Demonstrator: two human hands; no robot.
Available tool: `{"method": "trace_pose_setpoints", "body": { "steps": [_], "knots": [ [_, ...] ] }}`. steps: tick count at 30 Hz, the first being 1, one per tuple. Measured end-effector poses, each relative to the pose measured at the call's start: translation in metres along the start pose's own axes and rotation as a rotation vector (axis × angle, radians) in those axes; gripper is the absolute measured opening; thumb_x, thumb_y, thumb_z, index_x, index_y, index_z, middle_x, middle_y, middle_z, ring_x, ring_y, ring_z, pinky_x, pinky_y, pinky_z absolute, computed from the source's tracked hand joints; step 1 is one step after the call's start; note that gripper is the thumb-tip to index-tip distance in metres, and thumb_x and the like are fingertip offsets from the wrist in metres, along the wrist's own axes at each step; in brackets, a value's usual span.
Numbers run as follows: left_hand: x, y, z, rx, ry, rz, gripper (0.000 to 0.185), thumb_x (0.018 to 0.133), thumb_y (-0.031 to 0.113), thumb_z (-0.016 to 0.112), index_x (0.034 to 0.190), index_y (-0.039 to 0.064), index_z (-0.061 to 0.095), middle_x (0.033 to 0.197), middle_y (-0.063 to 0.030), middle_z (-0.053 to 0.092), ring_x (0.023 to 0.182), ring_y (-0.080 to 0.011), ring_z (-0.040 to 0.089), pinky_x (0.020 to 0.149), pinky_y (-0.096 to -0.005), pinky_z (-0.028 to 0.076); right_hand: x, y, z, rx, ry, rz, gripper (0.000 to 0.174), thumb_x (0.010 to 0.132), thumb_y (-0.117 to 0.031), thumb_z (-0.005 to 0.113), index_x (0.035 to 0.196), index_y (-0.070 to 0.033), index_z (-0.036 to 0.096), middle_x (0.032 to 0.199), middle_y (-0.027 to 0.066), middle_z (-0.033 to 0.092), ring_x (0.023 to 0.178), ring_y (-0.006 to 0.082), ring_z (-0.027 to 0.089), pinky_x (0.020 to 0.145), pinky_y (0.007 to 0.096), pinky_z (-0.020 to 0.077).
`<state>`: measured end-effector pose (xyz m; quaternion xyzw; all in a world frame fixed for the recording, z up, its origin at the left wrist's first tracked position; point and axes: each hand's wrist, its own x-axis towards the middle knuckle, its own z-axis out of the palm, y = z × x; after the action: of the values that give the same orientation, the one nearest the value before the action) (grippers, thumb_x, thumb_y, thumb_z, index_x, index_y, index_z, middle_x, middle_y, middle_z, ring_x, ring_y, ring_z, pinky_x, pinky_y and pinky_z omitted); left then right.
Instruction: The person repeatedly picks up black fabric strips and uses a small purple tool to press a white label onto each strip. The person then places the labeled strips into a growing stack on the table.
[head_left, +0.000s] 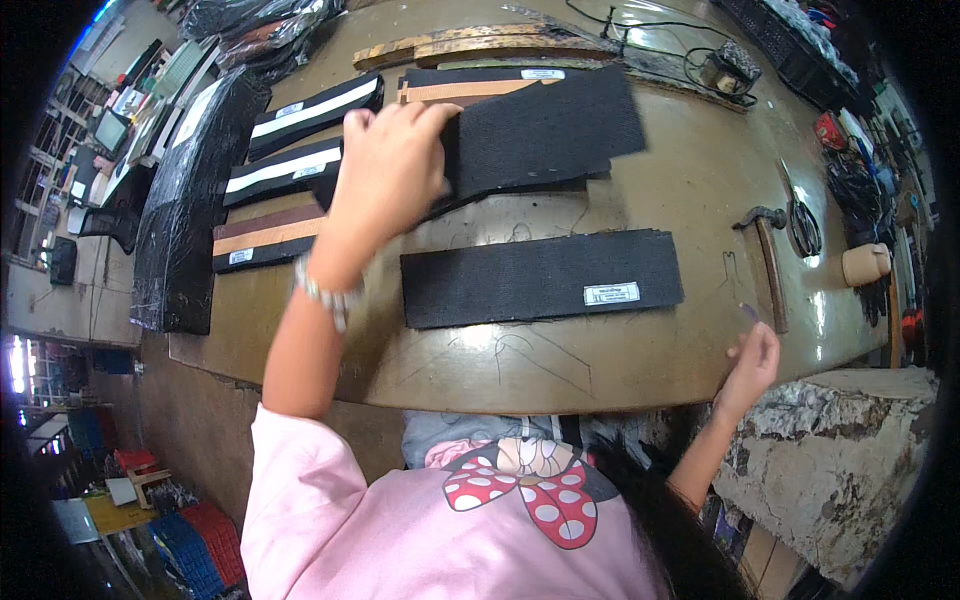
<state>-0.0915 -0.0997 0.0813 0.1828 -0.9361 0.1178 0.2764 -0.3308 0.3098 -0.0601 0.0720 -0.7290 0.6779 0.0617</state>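
My left hand (394, 161) grips the left end of a dark woven fabric strip (551, 127), raised and tilted over other strips at the table's back. My right hand (750, 360) is at the table's right front edge with a small purple item (748, 311) at its fingertips; what it is cannot be told. Between the hands lies a stack of black woven strips (517, 281) bearing a small white label (611, 293). To the left are black bundles with white bands (319, 114) and a bundle with brown and tan bands (277, 234).
A hammer (771, 270), black-handled scissors (804, 225) and a beige cup (865, 264) are at the right. Wooden bars (480, 45) and a cable (675, 24) lie at the back. A long plastic-wrapped package (191, 202) stands at the left.
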Motion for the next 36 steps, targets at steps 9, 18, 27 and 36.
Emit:
{"method": "trace_pose_setpoints", "body": {
  "steps": [9,18,27,36],
  "knots": [
    [0.010,-0.049,0.097,-0.178,-0.434,-0.239,0.093,0.072,0.072,0.073,0.131,0.001,0.062,0.136,-0.0230,0.056,0.129,-0.0385,0.052,0.110,-0.0499,0.040,-0.007,-0.013,0.009,-0.038,-0.019,-0.055,0.013,0.101,-0.013,0.062,0.103,-0.001,0.062,0.111,0.0055,0.059,0.079,0.0073,0.055,0.058,0.0202,0.0468],
    [0.012,-0.039,0.075,-0.179,-0.691,-0.218,0.133,0.046,0.077,0.084,0.154,0.016,0.034,0.137,-0.0287,0.052,0.137,-0.0450,0.043,0.113,-0.0492,0.039,-0.008,-0.017,0.013,-0.026,-0.021,-0.036,0.014,0.101,-0.013,0.063,0.102,0.001,0.062,0.109,0.0056,0.058,0.077,0.0066,0.055,0.057,0.0203,0.0455],
    [0.040,-0.014,0.105,-0.427,-0.678,-0.055,0.125,0.055,0.050,0.088,0.157,0.010,0.028,0.140,-0.0308,0.047,0.133,-0.0454,0.043,0.113,-0.0471,0.038,-0.008,-0.015,0.015,0.027,-0.001,-0.002,0.015,0.100,-0.015,0.064,0.102,-0.001,0.060,0.103,0.0036,0.058,0.074,0.0058,0.054,0.054,0.0196,0.0427],
    [0.078,0.034,0.118,-0.466,-0.784,0.098,0.106,0.063,0.050,0.087,0.149,0.003,0.046,0.146,-0.0230,0.045,0.137,-0.0388,0.041,0.116,-0.0433,0.034,0.008,-0.021,0.014,-0.225,-0.216,-0.070,0.024,0.099,-0.024,0.067,0.098,0.000,0.067,0.084,-0.0024,0.058,0.075,0.0043,0.049,0.063,0.0213,0.0396]
  ]
}}
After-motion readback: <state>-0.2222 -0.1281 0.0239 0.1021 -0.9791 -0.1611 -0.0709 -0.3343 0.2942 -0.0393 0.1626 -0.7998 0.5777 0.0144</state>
